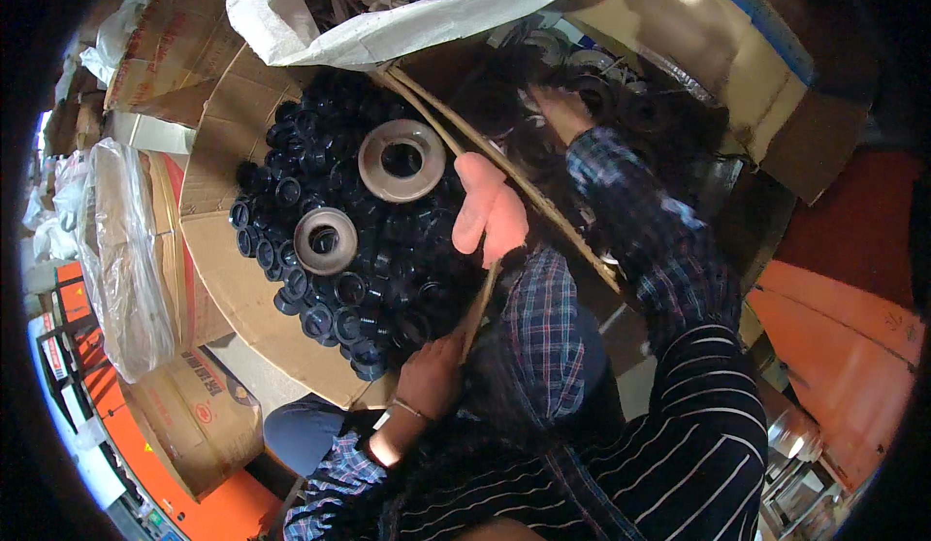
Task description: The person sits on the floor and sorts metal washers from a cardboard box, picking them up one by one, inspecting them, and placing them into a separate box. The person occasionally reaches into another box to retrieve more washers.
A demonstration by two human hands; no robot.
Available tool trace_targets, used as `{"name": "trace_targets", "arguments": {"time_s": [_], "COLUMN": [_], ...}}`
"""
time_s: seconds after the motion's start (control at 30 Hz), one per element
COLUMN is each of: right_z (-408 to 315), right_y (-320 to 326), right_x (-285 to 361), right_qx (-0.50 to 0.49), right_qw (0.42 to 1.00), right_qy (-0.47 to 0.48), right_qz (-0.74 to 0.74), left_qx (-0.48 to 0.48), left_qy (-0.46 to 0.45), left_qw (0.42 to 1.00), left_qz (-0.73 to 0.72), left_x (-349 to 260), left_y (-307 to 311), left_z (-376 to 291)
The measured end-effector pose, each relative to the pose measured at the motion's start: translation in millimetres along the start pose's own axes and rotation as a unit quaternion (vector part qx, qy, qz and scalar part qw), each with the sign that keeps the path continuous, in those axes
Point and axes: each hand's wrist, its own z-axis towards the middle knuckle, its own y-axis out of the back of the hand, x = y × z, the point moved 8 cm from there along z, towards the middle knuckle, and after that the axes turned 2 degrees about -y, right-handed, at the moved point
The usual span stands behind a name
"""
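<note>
My left hand [429, 377] rests at the near edge of a cardboard box [225, 272] full of black plastic ring-like parts [349, 286]; its fingers are partly hidden, so its grip is unclear. On those parts lie a larger beige ring [374, 141] and a smaller one [303, 250]. A pink glove-like piece [494, 210] hangs over the box's right edge. My right hand [556, 108], blurred, reaches into a second, darker box [553, 210] among dark round parts [640, 108]; whether it holds anything cannot be seen.
Ahead stands a white woven sack [407, 28] of thin brown sticks or runners. Plastic-wrapped cardboard [131, 250] and a closed carton [196, 417] bearing writing are at the left. Orange panels [836, 352] stand at the right. The cardboard walls [509, 177] between the boxes form a raised edge.
</note>
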Motion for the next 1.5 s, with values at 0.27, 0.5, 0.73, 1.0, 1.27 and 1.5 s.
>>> {"name": "trace_targets", "arguments": {"time_s": [0.27,0.5,0.73,1.0,1.27,1.5], "right_z": [43.5,45.6,-3.0,-129.2,-148.3,-127.8], "right_y": [-136.5,-131.6,-6.0,56.6,177.3,239.2], "right_x": [20.8,32.2,28.4,-152.1,-72.0,189.1], "right_qx": [-0.067,-0.039,0.037,-0.118,-0.159,-0.071], "right_qw": [0.966,0.963,0.992,0.705,0.697,0.858], "right_qy": [0.188,0.163,0.115,-0.232,-0.109,0.144], "right_qz": [0.166,0.21,-0.024,0.659,0.69,0.487], "left_qx": [-0.013,-0.032,-0.059,-0.055,-0.141,-0.082], "left_qy": [-0.03,-0.04,-0.045,-0.023,-0.078,-0.028], "left_qw": [0.999,0.999,0.997,0.997,0.986,0.994], "left_qz": [0.0,0.02,0.026,0.047,0.033,0.059], "left_x": [-7.5,-10.7,-11.7,-7.0,-7.7,-1.6], "left_y": [5.9,10.2,14.3,11.0,17.7,11.5], "left_z": [0.5,-0.8,-0.4,0.0,-4.0,-0.2]}}
